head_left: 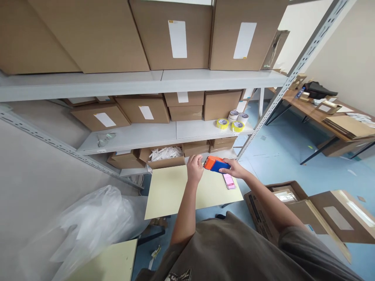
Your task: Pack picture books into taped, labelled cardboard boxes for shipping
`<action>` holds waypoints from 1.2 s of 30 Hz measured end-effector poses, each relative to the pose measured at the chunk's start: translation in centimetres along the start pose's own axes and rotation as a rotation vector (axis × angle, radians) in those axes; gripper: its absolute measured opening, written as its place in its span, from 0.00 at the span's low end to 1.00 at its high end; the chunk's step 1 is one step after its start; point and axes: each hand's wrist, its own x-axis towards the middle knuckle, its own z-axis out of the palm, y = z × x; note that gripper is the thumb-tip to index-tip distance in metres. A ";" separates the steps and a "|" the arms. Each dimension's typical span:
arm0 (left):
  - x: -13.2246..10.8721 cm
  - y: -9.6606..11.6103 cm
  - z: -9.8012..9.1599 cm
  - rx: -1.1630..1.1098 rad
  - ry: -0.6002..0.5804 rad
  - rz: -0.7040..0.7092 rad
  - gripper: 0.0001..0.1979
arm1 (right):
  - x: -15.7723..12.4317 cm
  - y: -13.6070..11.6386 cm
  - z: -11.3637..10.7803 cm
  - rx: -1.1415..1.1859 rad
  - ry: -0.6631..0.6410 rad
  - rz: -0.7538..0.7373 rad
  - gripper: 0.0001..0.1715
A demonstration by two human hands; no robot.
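My right hand grips an orange-and-blue handheld tool, apparently a tape dispenser, by its blue end. The orange end points left, towards my left hand. The left fingers are closed close to the tool's dark front edge; what they pinch, if anything, is too small to make out. Both hands are above a pale yellow tabletop. On it, below the right hand, lies a phone with a pink screen.
A metal rack holds cardboard boxes and several tape rolls. An open box of white pieces sits lower down. Clear plastic sheeting bulges at left. Open cartons stand right; a wooden table is behind.
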 end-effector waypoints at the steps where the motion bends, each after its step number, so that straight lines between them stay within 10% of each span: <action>1: 0.1 0.0 0.3 0.000 0.003 -0.011 0.15 | 0.0 0.4 -0.3 0.008 0.002 0.009 0.31; 12: 3.3 2.0 2.7 0.179 0.175 0.047 0.19 | 3.4 4.0 -5.0 0.057 -0.015 -0.079 0.31; 21: 5.4 0.7 5.2 0.070 -0.047 -0.146 0.16 | 8.8 9.2 -6.2 -0.339 0.108 0.042 0.25; 27: 3.5 -2.0 8.5 -0.111 -0.033 -0.528 0.51 | 15.0 10.4 -6.7 -0.467 0.140 -0.128 0.21; 36: 5.5 -3.4 5.2 -0.001 0.122 -0.523 0.34 | 25.7 14.0 -8.3 -0.477 0.134 -0.071 0.20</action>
